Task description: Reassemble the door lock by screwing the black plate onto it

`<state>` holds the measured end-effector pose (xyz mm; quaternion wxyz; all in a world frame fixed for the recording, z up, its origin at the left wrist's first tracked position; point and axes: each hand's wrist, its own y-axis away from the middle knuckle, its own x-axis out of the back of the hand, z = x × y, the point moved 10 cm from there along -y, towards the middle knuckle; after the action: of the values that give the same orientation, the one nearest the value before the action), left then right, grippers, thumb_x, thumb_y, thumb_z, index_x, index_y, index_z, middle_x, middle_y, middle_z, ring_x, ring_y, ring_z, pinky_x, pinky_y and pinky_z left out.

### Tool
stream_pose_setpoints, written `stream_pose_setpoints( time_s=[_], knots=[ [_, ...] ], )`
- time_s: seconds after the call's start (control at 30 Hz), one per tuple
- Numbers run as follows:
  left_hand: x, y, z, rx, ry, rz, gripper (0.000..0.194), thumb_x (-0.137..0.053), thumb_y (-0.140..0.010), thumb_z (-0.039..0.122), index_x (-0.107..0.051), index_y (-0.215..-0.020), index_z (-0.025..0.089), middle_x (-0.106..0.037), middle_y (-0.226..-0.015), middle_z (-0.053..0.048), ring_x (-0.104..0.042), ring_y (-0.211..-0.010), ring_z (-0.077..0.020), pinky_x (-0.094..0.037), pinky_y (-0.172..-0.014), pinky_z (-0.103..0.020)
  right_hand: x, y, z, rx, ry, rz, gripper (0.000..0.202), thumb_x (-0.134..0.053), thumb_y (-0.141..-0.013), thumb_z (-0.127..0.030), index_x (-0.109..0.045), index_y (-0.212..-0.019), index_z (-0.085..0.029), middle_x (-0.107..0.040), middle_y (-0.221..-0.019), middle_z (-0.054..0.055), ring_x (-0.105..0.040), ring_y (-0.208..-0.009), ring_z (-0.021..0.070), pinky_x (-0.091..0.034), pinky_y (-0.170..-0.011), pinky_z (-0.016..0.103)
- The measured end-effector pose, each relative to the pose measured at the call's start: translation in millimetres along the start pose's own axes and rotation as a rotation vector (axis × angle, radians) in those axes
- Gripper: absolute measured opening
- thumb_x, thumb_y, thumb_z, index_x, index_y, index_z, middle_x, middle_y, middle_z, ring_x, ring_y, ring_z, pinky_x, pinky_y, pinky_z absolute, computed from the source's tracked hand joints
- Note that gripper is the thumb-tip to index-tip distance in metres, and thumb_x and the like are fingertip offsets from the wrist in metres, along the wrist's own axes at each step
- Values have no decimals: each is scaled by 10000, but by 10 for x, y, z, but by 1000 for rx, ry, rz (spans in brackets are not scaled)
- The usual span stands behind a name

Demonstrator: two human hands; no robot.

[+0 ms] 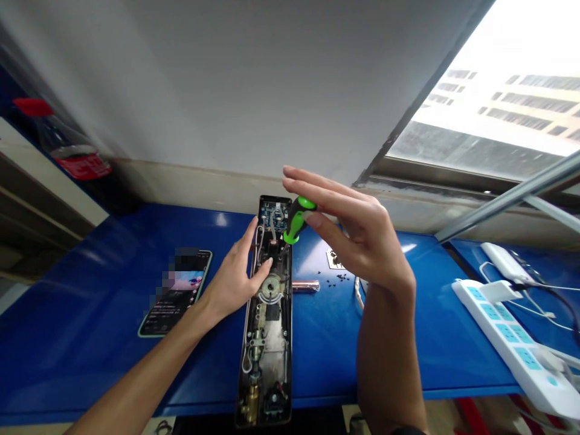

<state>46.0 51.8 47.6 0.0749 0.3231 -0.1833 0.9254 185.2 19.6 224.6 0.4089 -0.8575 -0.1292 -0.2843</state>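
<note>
One screwdriver with a stubby, bright green and black handle (296, 225) leans over the right rim of a long, narrow black housing (274, 338), which lies lengthwise on a glossy blue counter (113, 302), its near end reaching past the front edge. The person's right hand (365, 232) pinches the handle between the thumb and nearly straight fingers, a grip that suits rolling the tool. The left hand (233, 275) rests on the housing with thumb and forefinger spread: the forefinger lies along the left rim, near a blue printed circuit board (272, 216), and the thumb reaches inside, above a round, pale metal disc (270, 287).

The step in hand looks like turning a screw in the upper part of the housing while the left hand steadies it. Whether the screw is being loosened or tightened, I cannot tell; the tool's tip is too small to make out. The next move seems to call for a seated tip, light downward pressure and a firm left hand, since the narrow housing could twist. Several tiny black screws (338, 279) lie scattered to the right, near a shiny copper-coloured cylinder (306, 286).
</note>
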Motion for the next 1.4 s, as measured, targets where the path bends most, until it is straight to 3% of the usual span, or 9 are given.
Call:
stream_pose_setpoints(
  time_s=[0.13, 0.23, 0.4, 0.47, 0.67, 0.9, 1.13, 1.27, 1.4],
  knots=[
    [33, -8, 72, -19, 69, 10, 774, -603, -937, 341, -207, -1602, 322, -509, -1535, -51, -584, -1316, -303, -450, -1150, -468, 31, -6, -26, 72, -62, 45, 276, -664, -909, -188, -760, -1149, -285, -743, -1076, 27, -705, -992, 192, -600, -861, 359],
    [48, -8, 60, -19, 75, 30, 746, -623, -920, 321, -271, -1578, 314, -535, -1511, -50, -623, -1266, -293, -465, -1138, -458, 109, 0, -6, 95, -22, 141, 241, -811, -804, -248, -792, -1044, -262, -673, -899, 21, -654, -821, 156, -586, -726, 318],
    [26, -14, 38, -5, 91, 10, 704, -620, -913, 307, -324, -1551, 275, -639, -1383, -73, -666, -1191, -285, -500, -1097, -454, -13, 18, 59, -11, -108, -15, 389, -560, -967, -196, -654, -1332, -289, -663, -1274, 56, -639, -1171, 219, -581, -945, 399],
    [25, -16, 43, -2, 84, 3, 689, -617, -911, 308, -342, -1541, 256, -643, -1373, -84, -669, -1182, -288, -499, -1096, -462, -29, 29, 49, -1, -162, -42, 412, -542, -964, -161, -646, -1344, -284, -676, -1299, 46, -643, -1201, 230, -582, -971, 417],
    [37, -10, 58, -26, 60, 17, 667, -602, -914, 299, -346, -1530, 270, -630, -1386, -64, -662, -1177, -261, -502, -1087, -418, 96, 15, 66, 72, -35, 135, 247, -785, -821, -225, -783, -1066, -257, -659, -927, 29, -648, -841, 167, -610, -759, 349],
    [99, 24, 126, -77, -241, 106, 665, -563, -949, 356, -324, -1559, 245, -605, -1375, -113, -557, -1251, -317, -437, -1114, -514, -57, 21, 131, -60, -167, -39, 479, -507, -963, -155, -578, -1416, -293, -621, -1391, 43, -622, -1241, 241, -593, -977, 408],
    [99, 119, -103, 206, -412, 34, 721, -424, -990, 580, -131, -1616, 376, -308, -1609, -181, -181, -1473, -561, -298, -980, -860, 51, 22, 111, -20, -49, 36, 372, -716, -877, -203, -722, -1242, -278, -753, -1092, 8, -717, -977, 195, -640, -860, 355],
    [69, 129, -188, 267, -361, -17, 794, -439, -956, 657, -67, -1612, 410, -132, -1682, -180, -125, -1466, -614, -272, -923, -905, 50, 18, 191, -80, -11, 74, 387, -646, -930, -235, -675, -1313, -272, -744, -1144, 12, -711, -971, 178, -636, -860, 344],
    [7, 84, -211, 221, -306, -54, 821, -448, -952, 665, -39, -1614, 405, -87, -1694, -173, -167, -1479, -576, -255, -1008, -860, 33, 31, 227, -113, -52, 54, 426, -554, -963, -209, -622, -1376, -290, -718, -1259, 10, -717, -1015, 186, -629, -901, 367]
  ],
)
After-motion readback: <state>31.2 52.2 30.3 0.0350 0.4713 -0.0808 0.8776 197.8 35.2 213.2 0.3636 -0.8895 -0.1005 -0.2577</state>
